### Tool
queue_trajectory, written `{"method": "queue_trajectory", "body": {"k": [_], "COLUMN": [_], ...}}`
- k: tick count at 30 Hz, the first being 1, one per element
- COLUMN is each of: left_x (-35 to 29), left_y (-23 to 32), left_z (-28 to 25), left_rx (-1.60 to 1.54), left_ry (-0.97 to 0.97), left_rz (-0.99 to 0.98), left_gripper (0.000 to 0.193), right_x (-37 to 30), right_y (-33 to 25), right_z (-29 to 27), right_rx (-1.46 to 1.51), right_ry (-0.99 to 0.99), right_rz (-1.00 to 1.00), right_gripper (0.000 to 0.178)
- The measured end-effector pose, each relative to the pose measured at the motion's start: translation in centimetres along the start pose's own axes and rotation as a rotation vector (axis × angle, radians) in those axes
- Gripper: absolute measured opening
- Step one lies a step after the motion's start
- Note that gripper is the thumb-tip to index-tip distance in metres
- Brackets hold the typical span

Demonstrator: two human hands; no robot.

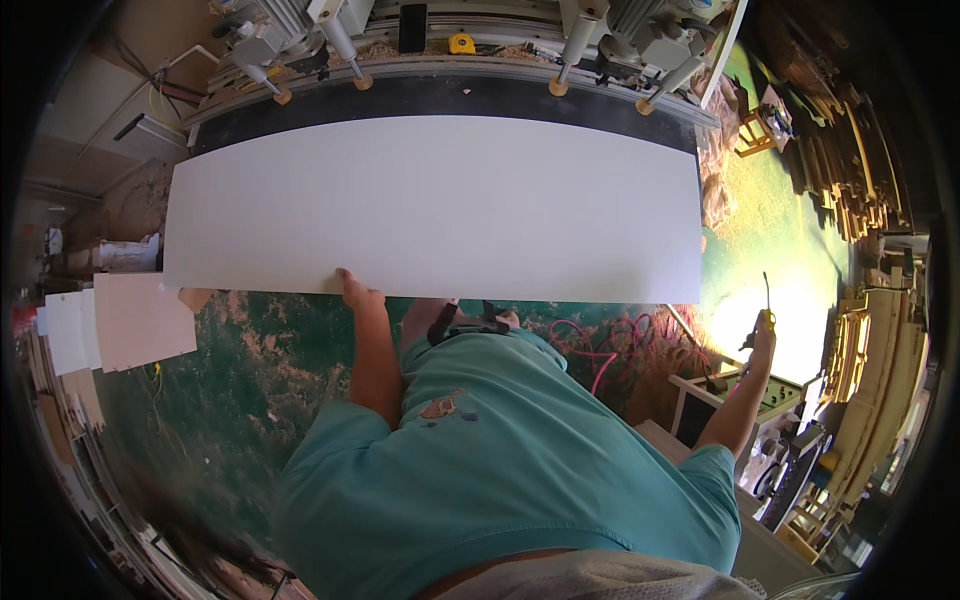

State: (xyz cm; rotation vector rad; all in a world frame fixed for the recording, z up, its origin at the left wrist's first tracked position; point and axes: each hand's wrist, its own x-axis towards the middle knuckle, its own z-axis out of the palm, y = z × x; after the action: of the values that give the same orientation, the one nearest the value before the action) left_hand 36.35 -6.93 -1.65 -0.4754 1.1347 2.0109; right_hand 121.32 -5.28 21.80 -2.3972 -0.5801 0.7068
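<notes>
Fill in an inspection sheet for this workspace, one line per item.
Surface: black machine bed, with a small pale chip on its bare strip.
Job's things: white panel, overlapping the bed and reaching toward the person; thin dark tool, kind unclear.
Clutter: yellow tape measure beyond the bed; debris scattered over the green floor.
Hands: left hand at the panel's near edge, thumb on top, other fingers hidden; right hand holds the tool.
Cables: pink hose looped on the floor.
Surroundings: stacked boards at right; strong glare nearby.
</notes>
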Motion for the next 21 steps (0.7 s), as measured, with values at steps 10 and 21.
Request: {"method": "queue_trajectory", "body": {"k": [10, 21], "left_x": [-1.9, -4.6], "left_y": [1.1, 2.9], "left_z": [0.1, 0.4], "left_rx": [0.320, 0.205], "left_ry": [0.073, 0.114], "left_rz": [0.159, -0.042], "left_gripper": [0.035, 0.045], "right_x": [-20.6, -27.7], "right_y": [-12.0, -3.9], "right_z": [33.7, 22.0], "right_rx": [-0.094, -0.388], "right_ry": [-1.027, -1.209], "right_rz": [-0.596, -0.674], "right_gripper": [0.034, 0.041]}}
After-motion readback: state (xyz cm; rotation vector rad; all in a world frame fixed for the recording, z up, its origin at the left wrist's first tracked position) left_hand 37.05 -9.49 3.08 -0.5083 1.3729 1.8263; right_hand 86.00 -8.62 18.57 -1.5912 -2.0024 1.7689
